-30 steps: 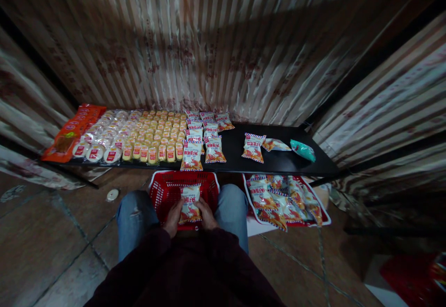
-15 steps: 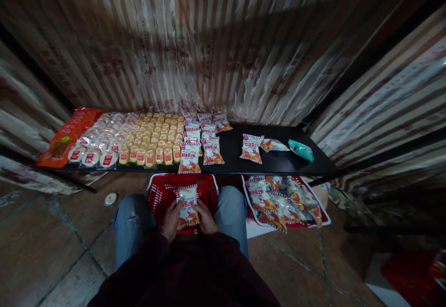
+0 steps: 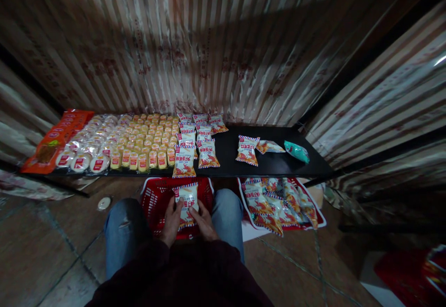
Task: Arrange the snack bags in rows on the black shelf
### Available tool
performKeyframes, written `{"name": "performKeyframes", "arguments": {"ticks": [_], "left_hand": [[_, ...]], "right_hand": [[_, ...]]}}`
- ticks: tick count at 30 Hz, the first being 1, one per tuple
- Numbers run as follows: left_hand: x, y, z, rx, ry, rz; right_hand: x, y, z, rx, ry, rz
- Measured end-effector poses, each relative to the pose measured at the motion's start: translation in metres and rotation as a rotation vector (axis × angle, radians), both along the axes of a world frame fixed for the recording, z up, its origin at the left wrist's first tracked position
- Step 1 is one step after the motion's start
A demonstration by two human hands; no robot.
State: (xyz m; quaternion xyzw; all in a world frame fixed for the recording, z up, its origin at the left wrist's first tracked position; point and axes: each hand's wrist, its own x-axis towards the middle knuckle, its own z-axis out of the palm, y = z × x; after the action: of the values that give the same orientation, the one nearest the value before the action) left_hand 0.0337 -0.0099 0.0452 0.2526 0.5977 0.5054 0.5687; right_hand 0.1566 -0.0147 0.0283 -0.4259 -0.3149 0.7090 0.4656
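Observation:
Between my knees I hold one white and orange snack bag [image 3: 188, 200] with striped ends, above a red basket [image 3: 150, 195]. My left hand [image 3: 172, 219] grips its left side, the thumb lying on the front. On the opposite side my right hand [image 3: 203, 219] is closed on the same bag. Matching snack bags stand in rows on the black shelf [image 3: 226, 151] ahead, the nearest one [image 3: 184, 160] just beyond my hands. To their left are rows of small yellow packaged cakes [image 3: 142, 160] and round white packaged cakes [image 3: 81, 162].
A second red basket [image 3: 322, 223], full of similar bags, sits right of my knee. On the shelf's right lie a loose upright-facing bag [image 3: 247, 150], a tilted bag [image 3: 271, 146] and a teal packet [image 3: 297, 151]. An orange packet [image 3: 57, 142] marks the left end. A white round item [image 3: 103, 204] lies on the floor.
The view has shifted slightly, so the shelf and baskets appear a little further left and lower. Both hands still hold the snack bag, which now sits slightly higher relative to the basket.

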Motion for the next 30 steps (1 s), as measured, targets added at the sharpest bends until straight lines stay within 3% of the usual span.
{"name": "performKeyframes", "arguments": {"ticks": [11, 18, 30], "left_hand": [[0.031, 0.03, 0.044, 0.025, -0.061, -0.058], [0.06, 0.061, 0.063, 0.077, -0.078, -0.074], [0.113, 0.124, 0.069, 0.209, 0.02, -0.107]], "right_hand": [[0.033, 0.022, 0.027, 0.013, -0.019, -0.109], [0.062, 0.043, 0.057, 0.101, -0.1, -0.134], [0.109, 0.096, 0.068, 0.167, -0.177, -0.244]]}}
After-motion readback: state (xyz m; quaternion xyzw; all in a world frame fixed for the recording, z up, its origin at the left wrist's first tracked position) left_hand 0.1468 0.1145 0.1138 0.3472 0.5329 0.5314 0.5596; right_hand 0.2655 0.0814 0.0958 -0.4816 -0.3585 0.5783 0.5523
